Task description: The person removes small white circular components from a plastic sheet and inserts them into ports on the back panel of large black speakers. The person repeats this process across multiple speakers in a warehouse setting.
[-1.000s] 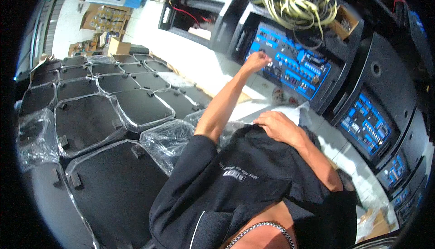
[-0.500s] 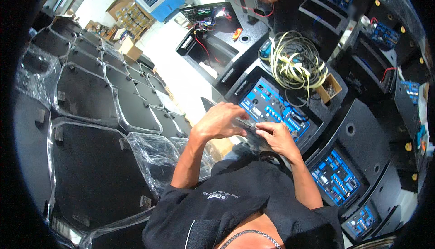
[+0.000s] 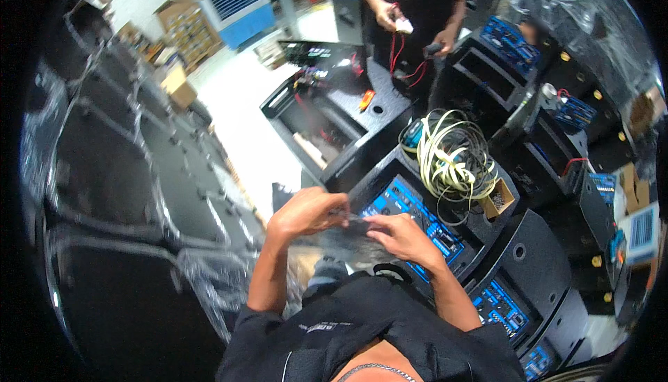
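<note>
Cable coil (image 3: 445, 170): smooth plastic. Lower right of it: rough cabinet (image 3: 539, 260). Lower left: held plastic film (image 3: 358, 219), translucent; matt cloth shirt (image 3: 334, 305).

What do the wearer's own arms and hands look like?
The left hand and right hand are ungloved, and the wrists look bare. The forearms are uncovered too; loose black sleeves stop near the elbows.

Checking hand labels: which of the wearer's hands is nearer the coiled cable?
Right: the right hand is below and left of the coiled cable in view; the left hand, farther left.
</note>
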Tool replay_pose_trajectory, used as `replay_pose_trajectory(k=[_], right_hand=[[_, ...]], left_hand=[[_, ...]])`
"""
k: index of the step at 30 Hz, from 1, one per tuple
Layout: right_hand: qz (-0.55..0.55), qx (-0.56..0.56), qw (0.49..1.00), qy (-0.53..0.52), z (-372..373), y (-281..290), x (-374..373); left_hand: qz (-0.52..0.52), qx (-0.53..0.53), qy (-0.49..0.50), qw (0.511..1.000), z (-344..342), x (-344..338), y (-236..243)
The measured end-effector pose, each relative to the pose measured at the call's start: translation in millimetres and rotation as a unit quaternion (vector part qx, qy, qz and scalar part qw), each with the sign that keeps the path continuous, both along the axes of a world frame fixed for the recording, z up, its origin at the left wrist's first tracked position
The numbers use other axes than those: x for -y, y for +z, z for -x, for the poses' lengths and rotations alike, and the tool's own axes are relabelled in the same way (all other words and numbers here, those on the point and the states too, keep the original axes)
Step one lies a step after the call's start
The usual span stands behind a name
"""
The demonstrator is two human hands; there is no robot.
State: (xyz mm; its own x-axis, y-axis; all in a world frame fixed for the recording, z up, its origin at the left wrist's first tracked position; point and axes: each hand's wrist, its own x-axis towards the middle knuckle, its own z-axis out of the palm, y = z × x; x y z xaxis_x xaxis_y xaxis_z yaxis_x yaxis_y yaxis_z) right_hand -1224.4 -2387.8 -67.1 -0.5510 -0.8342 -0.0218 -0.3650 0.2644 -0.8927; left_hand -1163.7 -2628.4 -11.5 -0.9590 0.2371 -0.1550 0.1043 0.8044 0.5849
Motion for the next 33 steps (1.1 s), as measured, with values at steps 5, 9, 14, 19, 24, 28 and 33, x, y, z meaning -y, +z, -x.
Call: replay_pose_trajectory(k=[5,9,14,19,24,28,33], right_hand=[[0.081,-0.001,0.997,0.012,38.0,-19.5,96.1],[0.115,0.022,0.993,-0.013,48.1,-17.4,156.6],[0.092,0.062,0.990,-0.084,51.1,-40.2,184.0],[0.148,-0.006,0.980,-0.134,52.9,-36.7,187.7],[0.098,0.021,0.987,-0.129,55.8,-10.4,177.4],[0.079,0.051,0.988,-0.124,60.2,-16.0,170.1],[0.096,0.033,0.987,-0.127,58.9,-20.2,159.2]], left_hand=[[0.005,-0.021,0.045,0.999,25.8,89.7,-11.8],[-0.028,-0.007,0.086,0.996,44.2,152.1,-19.3],[0.031,0.010,0.014,0.999,84.0,177.6,-19.7],[0.030,0.025,-0.021,0.999,105.2,183.8,-17.5],[0.048,-0.011,-0.045,0.998,117.1,182.8,-16.6],[0.081,0.050,-0.030,0.995,126.1,162.4,1.7],[0.065,0.048,-0.051,0.995,128.3,152.7,1.2]])
